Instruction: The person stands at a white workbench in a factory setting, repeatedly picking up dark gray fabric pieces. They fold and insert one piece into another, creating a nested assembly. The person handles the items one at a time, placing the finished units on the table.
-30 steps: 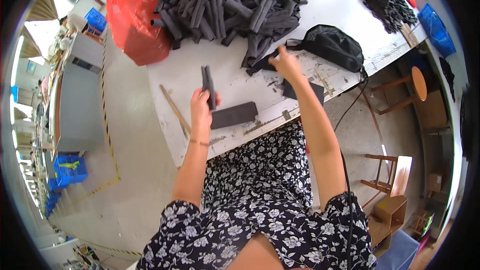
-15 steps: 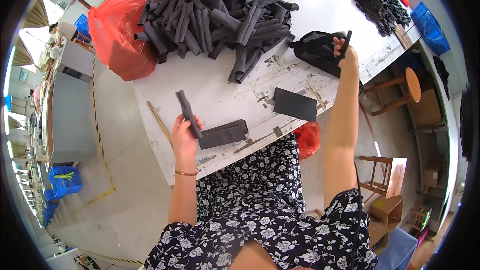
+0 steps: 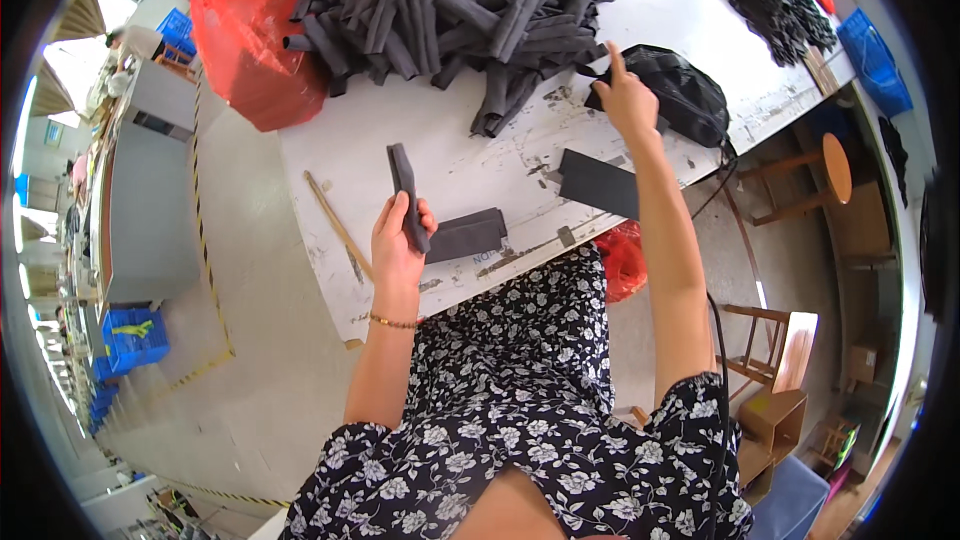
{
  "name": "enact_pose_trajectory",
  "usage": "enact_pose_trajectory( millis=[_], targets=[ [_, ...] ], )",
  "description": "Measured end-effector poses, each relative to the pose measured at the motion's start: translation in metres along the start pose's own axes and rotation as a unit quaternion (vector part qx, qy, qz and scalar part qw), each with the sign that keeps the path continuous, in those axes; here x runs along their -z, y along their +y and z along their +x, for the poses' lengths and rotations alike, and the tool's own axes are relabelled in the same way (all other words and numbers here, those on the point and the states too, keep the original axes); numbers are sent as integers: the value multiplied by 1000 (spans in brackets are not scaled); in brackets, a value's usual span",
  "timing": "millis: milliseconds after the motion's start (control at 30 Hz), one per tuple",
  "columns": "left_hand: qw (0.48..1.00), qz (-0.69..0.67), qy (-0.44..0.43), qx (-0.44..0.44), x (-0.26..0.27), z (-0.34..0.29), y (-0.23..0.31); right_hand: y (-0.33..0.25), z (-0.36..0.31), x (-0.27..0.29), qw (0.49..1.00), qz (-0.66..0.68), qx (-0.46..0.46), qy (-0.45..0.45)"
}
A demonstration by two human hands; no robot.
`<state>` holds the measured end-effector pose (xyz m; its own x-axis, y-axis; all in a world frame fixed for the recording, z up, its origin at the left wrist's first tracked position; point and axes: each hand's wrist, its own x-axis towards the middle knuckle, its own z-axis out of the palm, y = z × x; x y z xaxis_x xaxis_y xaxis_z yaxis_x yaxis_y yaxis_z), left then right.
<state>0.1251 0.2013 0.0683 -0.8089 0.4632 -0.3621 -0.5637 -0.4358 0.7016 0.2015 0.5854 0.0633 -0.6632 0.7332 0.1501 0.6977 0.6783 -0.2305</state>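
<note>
My left hand is closed around a rolled dark grey fabric piece, held upright above the table's near left part. My right hand is stretched forward beside a black mesh bag, its index finger extended. A short black strip shows at the curled fingers of that hand, partly hidden by them. Between the hands lie a folded dark grey fabric stack and a flat black rectangular piece, partly covered by my right forearm.
A large heap of rolled dark grey pieces covers the far middle of the white table. Beside it sits a red plastic bag. A wooden stick lies at the left edge. Black items are piled far right; a stool stands beyond.
My right hand has moved left from over the mesh bag to its left side, carrying the black strip. My left hand has risen slightly with the rolled piece. The whole view has shifted slightly.
</note>
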Motion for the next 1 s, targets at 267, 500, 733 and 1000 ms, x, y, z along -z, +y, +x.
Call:
enact_pose_trajectory(
  millis=[267,500,733,1000],
  targets=[
    [999,33,34,-22,23,-14,8,68,42,-42,999,-14,-32,27],
    [999,-3,53,-3,6,-11,-1,114,57,-24,1000,-6,-29,1],
    [998,-57,-24,33,-33,0,-22,49,24,2,933,285,-191,105],
    [998,-36,-26,38,-13,-15,-10,165,-29,-19,812,425,-330,225]
  ],
)
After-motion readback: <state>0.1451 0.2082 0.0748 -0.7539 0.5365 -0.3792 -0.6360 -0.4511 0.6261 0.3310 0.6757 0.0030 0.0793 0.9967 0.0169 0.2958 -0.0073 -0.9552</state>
